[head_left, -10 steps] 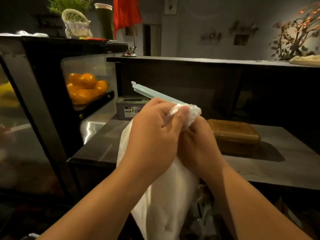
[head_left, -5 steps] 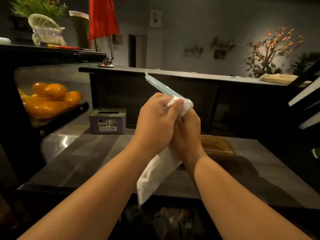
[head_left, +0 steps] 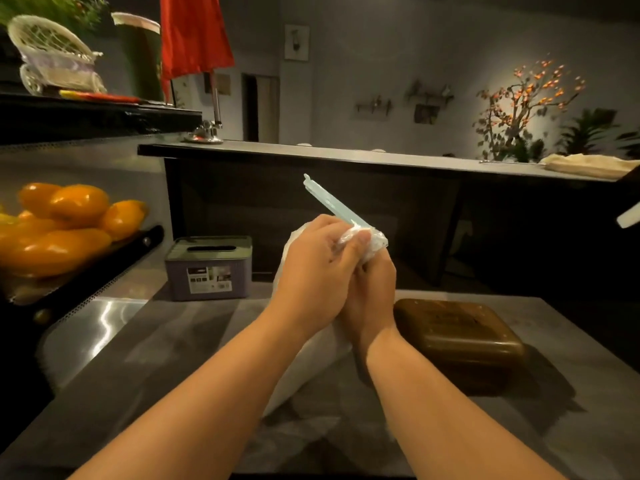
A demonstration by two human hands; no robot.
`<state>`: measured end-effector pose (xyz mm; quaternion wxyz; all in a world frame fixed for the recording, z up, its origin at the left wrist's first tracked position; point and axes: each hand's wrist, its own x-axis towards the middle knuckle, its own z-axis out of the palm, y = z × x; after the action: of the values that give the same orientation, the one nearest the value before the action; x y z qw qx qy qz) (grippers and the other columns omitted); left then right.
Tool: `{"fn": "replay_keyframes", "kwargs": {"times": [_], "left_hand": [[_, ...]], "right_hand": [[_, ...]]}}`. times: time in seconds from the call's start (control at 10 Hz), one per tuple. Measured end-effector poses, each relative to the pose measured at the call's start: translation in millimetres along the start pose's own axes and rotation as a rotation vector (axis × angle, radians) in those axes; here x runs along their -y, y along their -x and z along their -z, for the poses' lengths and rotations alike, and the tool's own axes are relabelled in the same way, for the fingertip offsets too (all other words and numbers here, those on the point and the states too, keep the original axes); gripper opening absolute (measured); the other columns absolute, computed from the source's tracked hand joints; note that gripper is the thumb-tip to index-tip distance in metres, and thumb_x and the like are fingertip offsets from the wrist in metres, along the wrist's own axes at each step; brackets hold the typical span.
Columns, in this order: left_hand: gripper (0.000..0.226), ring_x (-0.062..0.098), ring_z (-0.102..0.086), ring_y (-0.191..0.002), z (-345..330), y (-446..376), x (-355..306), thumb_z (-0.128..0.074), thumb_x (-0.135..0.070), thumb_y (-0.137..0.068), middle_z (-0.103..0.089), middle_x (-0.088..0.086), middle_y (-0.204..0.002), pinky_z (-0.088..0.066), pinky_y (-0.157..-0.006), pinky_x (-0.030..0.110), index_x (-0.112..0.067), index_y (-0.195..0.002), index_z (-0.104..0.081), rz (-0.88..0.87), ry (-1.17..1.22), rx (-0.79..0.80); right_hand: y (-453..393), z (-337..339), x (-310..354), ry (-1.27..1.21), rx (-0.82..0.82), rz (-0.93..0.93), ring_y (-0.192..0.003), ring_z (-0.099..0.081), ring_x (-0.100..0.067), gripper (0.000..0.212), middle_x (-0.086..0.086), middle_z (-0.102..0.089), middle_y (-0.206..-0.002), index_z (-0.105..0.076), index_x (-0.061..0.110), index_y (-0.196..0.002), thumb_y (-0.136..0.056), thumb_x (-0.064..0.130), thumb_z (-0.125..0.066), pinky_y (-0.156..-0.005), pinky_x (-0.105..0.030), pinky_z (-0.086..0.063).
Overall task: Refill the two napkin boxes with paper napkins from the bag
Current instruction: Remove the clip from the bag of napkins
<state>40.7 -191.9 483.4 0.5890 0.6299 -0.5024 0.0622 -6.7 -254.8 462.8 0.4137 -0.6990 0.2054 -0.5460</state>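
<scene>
Both hands hold the gathered neck of a white plastic bag (head_left: 311, 362) above the grey counter (head_left: 173, 358). My left hand (head_left: 318, 271) grips the bunched top, thumb pressed on the crumpled plastic. My right hand (head_left: 370, 289) grips the neck just below and behind it. A pale blue sealing clip (head_left: 332, 206) sticks up and to the left from the bunch. The bag's body hangs down onto the counter between my forearms. A grey napkin box (head_left: 209, 268) with a slot in its lid stands at the back left. A brown napkin box (head_left: 457, 337) lies closed to the right of my hands.
A glass display case with oranges (head_left: 65, 226) borders the counter on the left. A raised bar ledge (head_left: 346, 157) runs behind, with a red flag (head_left: 194, 32) on a stand and a folded cloth (head_left: 588, 164) at its right end.
The bag has come up from below the counter edge and now rests over the counter. Both hands kept their grip on the neck, and the view moved closer to the counter.
</scene>
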Motion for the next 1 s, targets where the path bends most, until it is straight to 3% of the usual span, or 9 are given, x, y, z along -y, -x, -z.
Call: {"fn": "replay_keyframes", "kwargs": {"times": [0.1, 0.2, 0.3, 0.4, 0.5, 0.6, 0.8, 0.9, 1.0], "left_hand": [[0.014, -0.010, -0.059, -0.091, -3, 4, 6, -0.050, -0.035, -0.100, -0.061, -0.018, -0.093, -0.046, -0.073, 0.003, -0.042, -0.090, -0.058, 0.103, 0.084, 0.020], [0.014, -0.006, -0.062, -0.087, -8, 9, 14, -0.053, -0.031, -0.099, -0.064, -0.014, -0.093, -0.050, -0.069, 0.009, -0.042, -0.094, -0.058, 0.150, 0.170, 0.020], [0.010, 0.001, -0.064, -0.079, -17, 5, 24, -0.053, -0.031, -0.099, -0.065, -0.008, -0.085, -0.050, -0.061, 0.014, -0.029, -0.097, -0.063, 0.178, 0.146, -0.013], [0.009, 0.001, -0.062, -0.082, -25, -11, 37, -0.054, -0.033, -0.098, -0.064, -0.010, -0.087, -0.050, -0.066, 0.017, -0.032, -0.095, -0.063, 0.156, 0.070, -0.026], [0.010, 0.001, -0.058, -0.089, -33, -36, 49, -0.057, -0.027, -0.095, -0.058, -0.016, -0.092, -0.046, -0.072, 0.015, -0.036, -0.093, -0.061, 0.087, -0.012, 0.027], [0.012, 0.005, -0.059, -0.096, -42, -49, 60, -0.058, -0.026, -0.094, -0.059, -0.016, -0.099, -0.051, -0.082, 0.025, -0.033, -0.100, -0.064, 0.063, -0.002, 0.067], [0.008, 0.012, -0.064, -0.086, -60, -51, 71, -0.061, -0.025, -0.093, -0.065, -0.007, -0.090, -0.056, -0.075, 0.035, -0.032, -0.091, -0.065, 0.110, 0.125, 0.079], [0.005, 0.007, -0.063, -0.087, -60, -63, 73, -0.061, -0.038, -0.091, -0.064, -0.013, -0.090, -0.057, -0.078, 0.036, -0.035, -0.091, -0.065, 0.095, 0.081, 0.131], [0.010, 0.000, -0.060, -0.091, -54, -83, 71, -0.060, -0.040, -0.090, -0.062, -0.017, -0.092, -0.053, -0.080, 0.026, -0.035, -0.095, -0.067, 0.006, -0.044, 0.239]], "right_hand": [[-1, 2, -18, -0.143, 0.066, -0.105, -0.080, -0.057, -0.002, 0.022, 0.016, -0.059, -0.085, -0.064, 0.007, -0.119, -0.102, 0.016, -0.054, -0.076, -0.015, -0.044], [-5, 18, -25, -0.248, 0.301, -0.221, -0.102, -0.070, -0.022, 0.025, -0.005, -0.074, -0.099, -0.071, 0.031, -0.111, -0.096, 0.039, -0.053, -0.097, -0.044, -0.055], [-29, 35, -28, 0.131, 0.511, -0.036, -0.102, -0.067, -0.015, 0.028, 0.004, -0.070, -0.105, -0.063, 0.034, -0.119, -0.094, 0.039, -0.051, -0.096, -0.045, -0.055], [-64, 51, -25, 0.385, 0.714, -0.027, -0.100, -0.062, -0.002, 0.035, 0.019, -0.065, -0.107, -0.053, 0.044, -0.127, -0.096, 0.031, -0.063, -0.090, -0.028, -0.053], [-96, 60, -26, 0.439, 0.817, -0.018, -0.102, -0.063, -0.002, 0.048, 0.022, -0.063, -0.111, -0.051, 0.044, -0.131, -0.090, 0.032, -0.075, -0.090, -0.024, -0.055], [-119, 64, -31, 0.445, 0.838, -0.001, -0.107, -0.062, 0.001, 0.060, 0.023, -0.063, -0.115, -0.051, 0.045, -0.132, -0.084, 0.029, -0.083, -0.088, -0.020, -0.056], [-129, 72, -44, 0.379, 0.879, -0.122, -0.111, -0.063, 0.005, 0.060, 0.028, -0.066, -0.116, -0.057, 0.049, -0.128, -0.081, 0.026, -0.085, -0.096, -0.029, -0.057], [-137, 79, -47, 0.323, 0.891, -0.178, -0.110, -0.065, 0.002, 0.051, 0.024, -0.069, -0.115, -0.059, 0.046, -0.128, -0.089, 0.017, -0.075, -0.096, -0.031, -0.057], [-148, 82, -42, 0.221, 0.864, -0.255, -0.106, -0.068, 0.000, 0.036, 0.019, -0.073, -0.111, -0.064, 0.040, -0.124, -0.097, 0.016, -0.060, -0.095, -0.029, -0.054]]}}
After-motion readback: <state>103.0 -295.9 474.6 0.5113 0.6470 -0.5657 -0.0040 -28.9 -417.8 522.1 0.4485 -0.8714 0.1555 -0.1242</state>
